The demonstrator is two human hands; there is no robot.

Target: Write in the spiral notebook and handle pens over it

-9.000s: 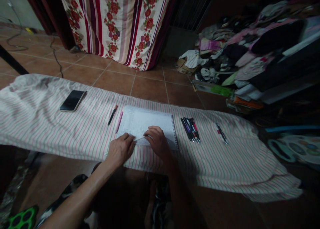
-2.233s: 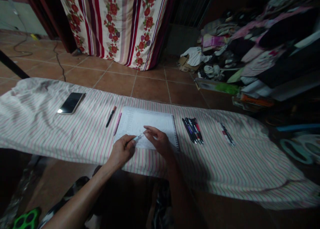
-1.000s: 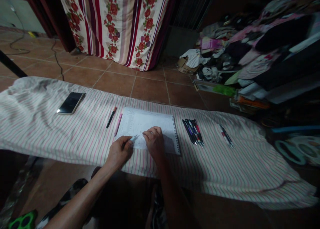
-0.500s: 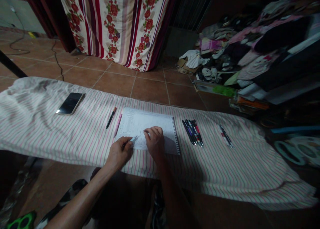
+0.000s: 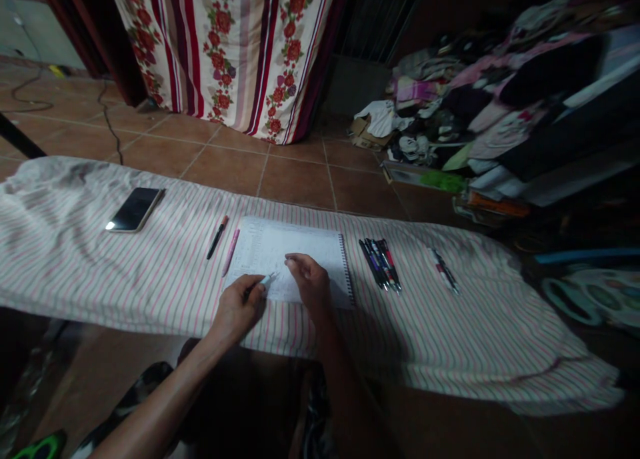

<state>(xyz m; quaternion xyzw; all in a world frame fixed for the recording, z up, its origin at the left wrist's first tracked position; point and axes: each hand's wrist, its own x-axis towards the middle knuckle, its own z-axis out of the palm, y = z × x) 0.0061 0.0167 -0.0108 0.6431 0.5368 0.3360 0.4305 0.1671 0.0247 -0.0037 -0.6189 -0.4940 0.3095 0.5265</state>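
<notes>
Gripped between the thumb and bent fingers of the left hand (image 5: 240,302) is a slim pale-blue piece (image 5: 267,281), its thin tip pointing up and to the right, above the near part of an open notebook (image 5: 310,242). Opposite it, the right hand (image 5: 310,282) is raised over the page with thumb and forefinger close together; whether they hold something small cannot be told. Faint writing covers the paper, and the spiral binding runs down the right edge. Just beside the left edge lies a pink pen (image 5: 231,253), then a black pen with an orange end (image 5: 217,237), and farther left a phone (image 5: 134,210). To the right of the notebook, a cluster of pens (image 5: 380,265) rests on the striped cloth (image 5: 425,339), with more pens (image 5: 444,271) lying farther right
</notes>
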